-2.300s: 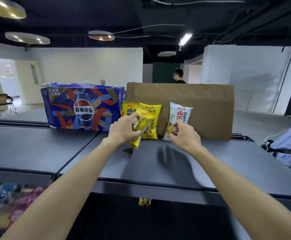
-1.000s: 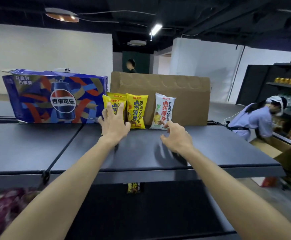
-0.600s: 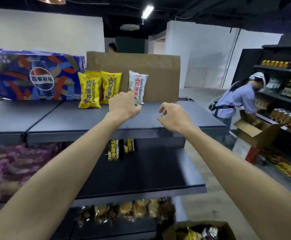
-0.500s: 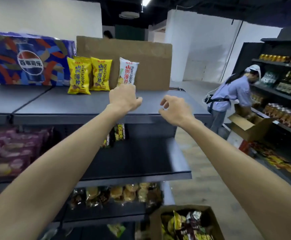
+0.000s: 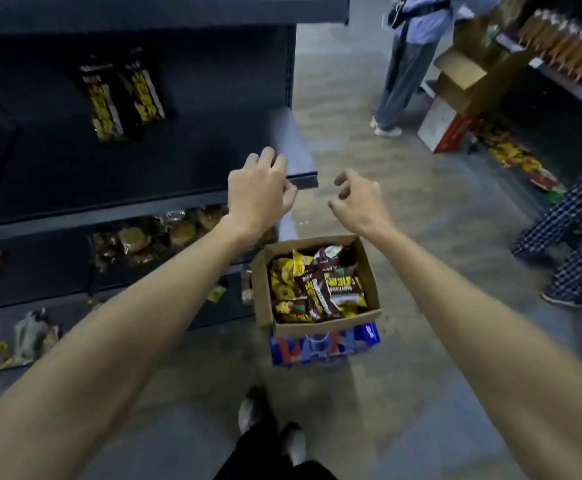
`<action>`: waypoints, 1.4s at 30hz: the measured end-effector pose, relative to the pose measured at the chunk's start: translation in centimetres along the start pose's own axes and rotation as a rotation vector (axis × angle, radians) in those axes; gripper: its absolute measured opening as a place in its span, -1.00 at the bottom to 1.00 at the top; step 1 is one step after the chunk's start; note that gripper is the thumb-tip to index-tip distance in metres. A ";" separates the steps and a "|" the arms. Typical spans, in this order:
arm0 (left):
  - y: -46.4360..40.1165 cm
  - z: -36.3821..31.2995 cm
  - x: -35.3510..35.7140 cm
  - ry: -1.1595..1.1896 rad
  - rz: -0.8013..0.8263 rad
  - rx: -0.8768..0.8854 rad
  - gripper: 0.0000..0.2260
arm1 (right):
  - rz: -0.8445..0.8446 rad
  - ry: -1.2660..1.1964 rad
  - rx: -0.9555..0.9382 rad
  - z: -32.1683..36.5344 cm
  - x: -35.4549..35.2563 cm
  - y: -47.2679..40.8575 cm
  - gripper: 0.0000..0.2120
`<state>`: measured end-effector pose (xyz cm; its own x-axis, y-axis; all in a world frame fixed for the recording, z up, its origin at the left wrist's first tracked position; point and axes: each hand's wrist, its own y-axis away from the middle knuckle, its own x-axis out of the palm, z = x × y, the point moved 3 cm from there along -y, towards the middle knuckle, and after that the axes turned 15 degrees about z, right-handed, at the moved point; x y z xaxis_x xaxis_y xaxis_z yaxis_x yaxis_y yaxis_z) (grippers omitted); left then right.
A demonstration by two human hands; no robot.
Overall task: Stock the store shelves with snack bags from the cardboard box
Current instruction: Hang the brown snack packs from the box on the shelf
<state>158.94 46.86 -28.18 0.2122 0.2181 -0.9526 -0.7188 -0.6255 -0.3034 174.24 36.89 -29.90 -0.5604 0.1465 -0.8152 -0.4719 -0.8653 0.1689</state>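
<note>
An open cardboard box [image 5: 261, 292] sits on the floor on top of a blue drinks carton [image 5: 320, 346]. It holds several yellow and brown snack bags [image 5: 320, 285]. My left hand [image 5: 260, 194] hangs empty above the box with loosely curled fingers, in front of the corner of the dark middle shelf [image 5: 293, 147]. My right hand [image 5: 360, 200] is beside it, also empty, fingers loosely bent. Two yellow-and-black snack bags [image 5: 120, 98] stand at the back of that shelf.
Lower shelves hold bagged cookies [image 5: 151, 237] and other packets [image 5: 26, 337]. My feet [image 5: 272, 424] stand on the grey floor. A person in blue [image 5: 411, 46] works by an open box [image 5: 462, 81] at the far right shelving; checked trouser legs [image 5: 573, 233] stand at right.
My view has dropped from the top shelf to the floor. Both hands came away from the bags on the top shelf and lowered, empty, over the cardboard box.
</note>
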 end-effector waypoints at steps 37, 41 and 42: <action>13.5 -8.2 31.7 0.319 0.861 -0.147 -0.54 | 0.366 -0.089 0.078 -21.5 25.0 0.1 -0.39; 12.3 -8.3 31.4 0.455 0.792 -0.167 -0.66 | 0.310 -0.103 0.047 -22.5 21.3 -0.9 -0.39; 11.9 -8.2 31.1 0.520 0.768 -0.174 -0.69 | 0.294 -0.108 0.037 -22.9 20.2 -1.2 -0.38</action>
<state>162.38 40.04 -61.62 0.0205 -0.6354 -0.7719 -0.6844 -0.5717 0.4524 179.08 29.96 -59.21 -0.7449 -0.0554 -0.6649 -0.3022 -0.8604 0.4103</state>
